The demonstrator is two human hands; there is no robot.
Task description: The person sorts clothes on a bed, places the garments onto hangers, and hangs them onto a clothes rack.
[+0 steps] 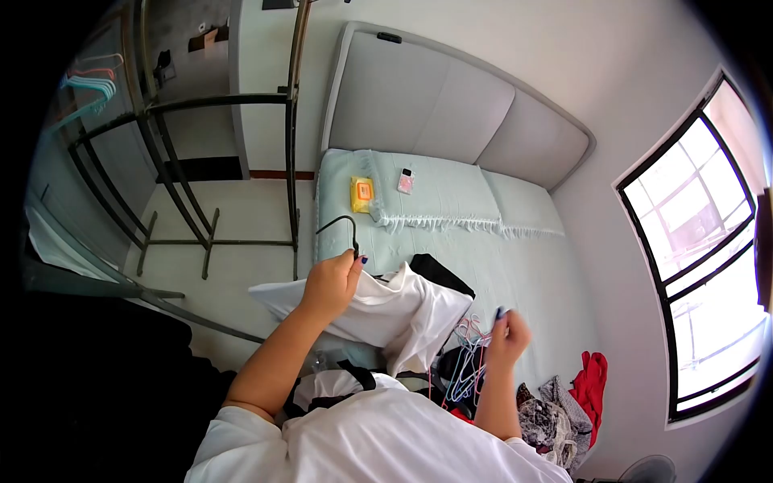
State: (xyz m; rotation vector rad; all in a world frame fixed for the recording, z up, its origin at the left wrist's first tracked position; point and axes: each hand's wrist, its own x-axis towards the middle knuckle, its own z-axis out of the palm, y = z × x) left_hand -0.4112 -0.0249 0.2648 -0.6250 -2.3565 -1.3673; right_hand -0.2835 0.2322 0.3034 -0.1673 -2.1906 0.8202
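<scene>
My left hand [332, 282] is closed round the neck of a dark hanger [353, 227], whose hook rises above the fingers. A white shirt [378, 310] hangs from that hanger over the bed's near edge. To the right, my right hand [509, 334] is raised with its fingers curled; whether anything is between them is too small to make out. Just left of and below it lies a bunch of blue and pink hangers [465, 370]. A black garment [441, 275] shows behind the white shirt.
A bed [539, 282] bears a yellow packet [361, 195] and a phone [406, 182]. Dark metal racks [217, 100] stand at the left, with hangers [101, 92] on one. Red cloth [592, 386] and patterned clothes [551, 423] lie at the lower right, below a window [696, 233].
</scene>
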